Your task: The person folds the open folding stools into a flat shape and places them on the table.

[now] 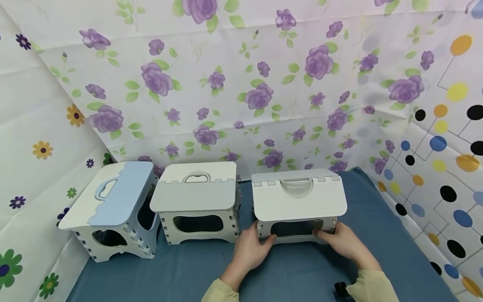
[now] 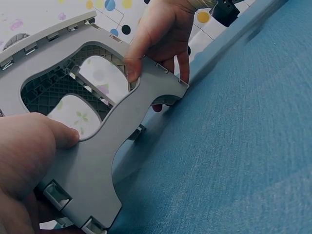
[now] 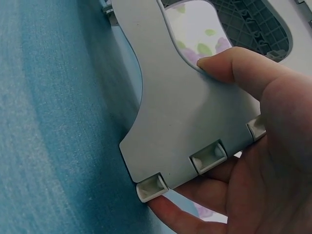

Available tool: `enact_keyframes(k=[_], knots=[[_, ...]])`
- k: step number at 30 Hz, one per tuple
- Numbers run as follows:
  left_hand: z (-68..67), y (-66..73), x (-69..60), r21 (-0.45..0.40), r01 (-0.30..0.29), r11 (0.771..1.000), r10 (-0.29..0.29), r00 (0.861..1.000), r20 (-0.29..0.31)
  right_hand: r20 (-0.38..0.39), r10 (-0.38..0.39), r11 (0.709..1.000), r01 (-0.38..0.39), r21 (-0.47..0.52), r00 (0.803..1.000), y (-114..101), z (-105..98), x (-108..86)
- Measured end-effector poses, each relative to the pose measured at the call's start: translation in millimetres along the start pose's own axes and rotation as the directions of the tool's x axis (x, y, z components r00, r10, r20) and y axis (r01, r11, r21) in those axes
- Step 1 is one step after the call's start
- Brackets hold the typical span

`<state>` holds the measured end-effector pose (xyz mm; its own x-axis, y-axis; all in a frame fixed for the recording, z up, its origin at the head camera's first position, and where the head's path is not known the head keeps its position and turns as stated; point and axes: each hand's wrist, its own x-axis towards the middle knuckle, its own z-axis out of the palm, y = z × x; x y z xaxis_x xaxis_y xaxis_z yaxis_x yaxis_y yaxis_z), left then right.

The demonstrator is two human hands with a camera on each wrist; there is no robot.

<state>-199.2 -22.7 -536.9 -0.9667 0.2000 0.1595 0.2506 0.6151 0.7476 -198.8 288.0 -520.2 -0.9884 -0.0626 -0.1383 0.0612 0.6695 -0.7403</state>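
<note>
Between the fingers of both hands, in the head view, is the stool (image 1: 298, 205), white on top with a grey strip along the far side and a handle (image 1: 297, 188) set above and between the thumbs. The left hand (image 1: 250, 249) grasps its left front corner, the right hand (image 1: 342, 241) its right — each with the thumb on the front panel (image 1: 296, 239). Left of the left fingers stands the middle stool (image 1: 194, 199), near but apart; farther left is the blue stool (image 1: 132, 184), half white, set at an angle. Beneath the fingers spreads the blue cloth (image 1: 294, 279); beyond them hangs the flowered curtain (image 1: 226, 54). A black object (image 1: 341, 289) sits by the right sleeve (image 1: 371, 287). In the left wrist view, the left thumb presses just below the panel's opening, and the right thumb hooks over the opening's opposite end, with other right fingers behind the side edge. In the right wrist view, the right thumb lies on the opening's rim and the fingers curl behind the side — a grasp on the panel's edge, slotted hinges (image 3: 208, 157) showing between thumb and fingers.
</note>
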Motion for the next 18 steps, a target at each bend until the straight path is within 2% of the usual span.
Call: enact_keyframes(k=[18], knots=[[0.6, -2.7, 0.6, -0.003, -0.014, 1.0, 0.014, 1.0, -0.003, 0.004, -0.02, 1.0, 0.02, 0.016, 1.0, -1.3, -0.7, -1.1]])
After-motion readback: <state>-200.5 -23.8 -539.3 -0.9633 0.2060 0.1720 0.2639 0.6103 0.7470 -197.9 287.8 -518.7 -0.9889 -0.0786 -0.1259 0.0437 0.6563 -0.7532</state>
